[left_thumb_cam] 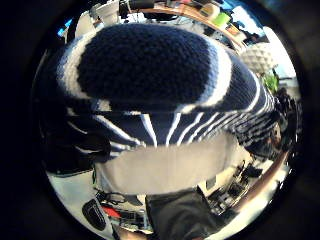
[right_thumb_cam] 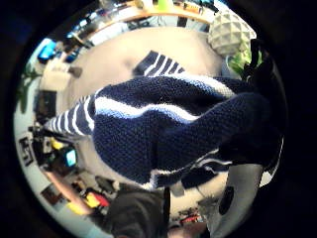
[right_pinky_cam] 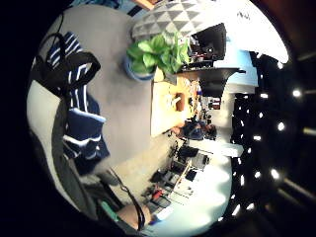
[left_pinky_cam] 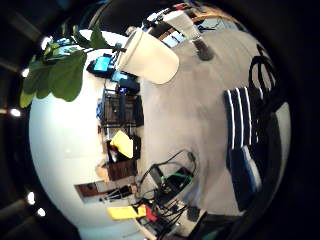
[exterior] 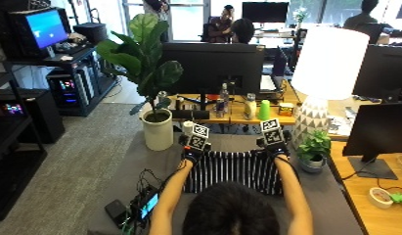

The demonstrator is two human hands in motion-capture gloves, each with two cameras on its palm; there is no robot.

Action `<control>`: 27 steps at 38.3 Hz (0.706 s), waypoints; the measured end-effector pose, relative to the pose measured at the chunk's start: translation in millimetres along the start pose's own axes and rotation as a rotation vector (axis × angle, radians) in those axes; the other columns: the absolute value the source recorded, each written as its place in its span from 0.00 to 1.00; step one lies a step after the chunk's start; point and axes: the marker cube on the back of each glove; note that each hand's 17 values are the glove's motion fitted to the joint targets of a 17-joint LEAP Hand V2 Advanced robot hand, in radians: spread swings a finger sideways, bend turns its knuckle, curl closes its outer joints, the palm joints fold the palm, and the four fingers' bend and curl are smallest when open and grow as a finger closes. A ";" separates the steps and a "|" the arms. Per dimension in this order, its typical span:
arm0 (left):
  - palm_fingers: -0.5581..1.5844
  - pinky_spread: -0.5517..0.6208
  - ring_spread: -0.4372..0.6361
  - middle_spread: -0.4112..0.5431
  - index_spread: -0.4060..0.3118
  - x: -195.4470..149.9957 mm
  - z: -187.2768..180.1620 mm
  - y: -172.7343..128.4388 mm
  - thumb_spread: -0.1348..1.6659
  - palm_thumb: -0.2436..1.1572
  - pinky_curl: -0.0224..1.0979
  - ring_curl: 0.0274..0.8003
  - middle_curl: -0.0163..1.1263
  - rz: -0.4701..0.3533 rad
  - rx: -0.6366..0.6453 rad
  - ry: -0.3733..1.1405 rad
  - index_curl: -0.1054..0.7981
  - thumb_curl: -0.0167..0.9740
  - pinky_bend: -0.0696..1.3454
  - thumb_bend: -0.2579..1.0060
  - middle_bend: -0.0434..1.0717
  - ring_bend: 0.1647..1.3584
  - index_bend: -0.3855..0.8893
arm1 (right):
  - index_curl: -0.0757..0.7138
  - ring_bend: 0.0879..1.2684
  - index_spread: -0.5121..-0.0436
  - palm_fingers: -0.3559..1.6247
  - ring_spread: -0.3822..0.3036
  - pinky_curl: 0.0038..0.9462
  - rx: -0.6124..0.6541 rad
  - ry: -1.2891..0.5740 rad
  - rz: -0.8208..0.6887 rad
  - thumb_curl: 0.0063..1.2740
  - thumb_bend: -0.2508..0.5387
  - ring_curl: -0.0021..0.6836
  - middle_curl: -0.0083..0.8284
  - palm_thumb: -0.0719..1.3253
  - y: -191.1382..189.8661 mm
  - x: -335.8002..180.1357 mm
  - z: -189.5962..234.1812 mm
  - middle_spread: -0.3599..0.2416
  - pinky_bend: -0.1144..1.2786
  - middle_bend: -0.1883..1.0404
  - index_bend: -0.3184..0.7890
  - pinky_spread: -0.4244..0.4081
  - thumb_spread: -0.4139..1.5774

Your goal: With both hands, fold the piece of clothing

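A navy knitted garment with white stripes (exterior: 233, 171) is stretched out over the grey table (exterior: 148, 161) in front of the person. My left hand (exterior: 192, 149) grips its far left corner and my right hand (exterior: 277, 147) grips its far right corner, with the cloth taut between them. The knit (left_thumb_cam: 150, 65) fills the left thumb side view close to the palm. It bunches just as near in the right thumb side view (right_thumb_cam: 163, 129), where another striped part (right_thumb_cam: 158, 63) lies on the table beyond. The little finger side views show the garment (left_pinky_cam: 240, 130) (right_pinky_cam: 81, 123) at their edges.
A tall plant in a white pot (exterior: 156, 129) stands beyond my left hand. A small plant in a blue pot (exterior: 313, 147) and a white lamp (exterior: 324, 63) stand by my right hand. Black devices with cables (exterior: 139, 205) lie at the table's near left.
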 end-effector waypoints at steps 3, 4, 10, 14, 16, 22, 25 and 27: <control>0.78 0.14 0.08 0.10 0.20 8.6 25.2 -18.6 0.96 0.55 0.45 0.61 0.53 -0.051 -0.074 0.007 0.58 0.56 0.53 0.57 0.40 0.47 0.40 | 0.62 0.39 0.56 0.76 0.22 0.46 0.108 -0.066 0.050 0.55 0.30 0.67 0.60 0.85 -6.1 -15.9 13.2 0.42 0.49 0.45 0.47 0.19 0.34; 0.77 0.14 0.08 0.10 0.21 10.3 33.2 -21.6 0.95 0.54 0.45 0.60 0.53 -0.066 -0.097 0.018 0.57 0.55 0.53 0.57 0.40 0.47 0.38 | 0.61 0.40 0.56 0.75 0.22 0.46 0.136 -0.083 0.067 0.56 0.29 0.68 0.60 0.85 -7.7 -18.3 19.2 0.42 0.49 0.45 0.43 0.19 0.34; 0.53 0.22 0.17 0.22 0.33 14.0 53.3 -18.9 0.91 0.42 0.46 0.60 0.49 -0.071 -0.096 0.138 0.53 0.48 0.53 0.47 0.15 0.39 0.38 | 0.53 0.40 0.56 0.61 0.27 0.47 0.331 -0.152 0.120 0.54 0.28 0.70 0.58 0.78 -10.2 -10.2 26.0 0.42 0.50 0.37 0.34 0.26 0.50; 0.52 0.24 0.22 0.28 0.36 13.1 56.3 -5.5 0.89 0.38 0.43 0.54 0.41 -0.077 -0.107 0.208 0.51 0.46 0.53 0.44 0.11 0.37 0.39 | 0.49 0.40 0.57 0.60 0.30 0.45 0.165 -0.214 0.120 0.52 0.29 0.68 0.57 0.73 14.3 1.1 28.4 0.44 0.47 0.37 0.34 0.33 0.60; 0.52 0.25 0.23 0.30 0.37 16.0 62.1 1.8 0.88 0.37 0.42 0.52 0.39 -0.076 -0.126 0.256 0.50 0.45 0.53 0.42 0.11 0.37 0.39 | 0.47 0.40 0.57 0.60 0.31 0.44 -0.019 -0.295 0.082 0.50 0.28 0.67 0.57 0.71 32.2 0.0 36.3 0.45 0.46 0.37 0.35 0.36 0.64; 0.49 0.30 0.29 0.37 0.38 34.7 102.9 29.8 0.87 0.33 0.40 0.50 0.34 0.000 -0.234 0.344 0.51 0.40 0.51 0.38 0.11 0.36 0.44 | 0.47 0.32 0.56 0.50 0.45 0.44 -0.494 -0.399 0.209 0.44 0.22 0.64 0.56 0.55 79.9 10.6 89.8 0.51 0.45 0.34 0.37 0.53 0.74; 0.42 0.38 0.35 0.41 0.39 41.8 127.4 38.5 0.86 0.28 0.39 0.49 0.32 0.033 -0.243 0.329 0.54 0.36 0.45 0.34 0.11 0.33 0.47 | 0.46 0.29 0.56 0.41 0.56 0.45 -0.583 -0.443 0.295 0.39 0.22 0.63 0.54 0.48 93.9 11.4 122.8 0.57 0.47 0.29 0.37 0.64 0.77; 0.39 0.44 0.39 0.43 0.40 42.5 138.2 37.9 0.85 0.26 0.39 0.50 0.31 0.018 -0.185 0.312 0.55 0.34 0.43 0.32 0.13 0.33 0.48 | 0.43 0.27 0.58 0.37 0.62 0.45 -0.571 -0.472 0.357 0.37 0.23 0.61 0.52 0.45 96.8 11.0 141.7 0.62 0.50 0.28 0.35 0.69 0.78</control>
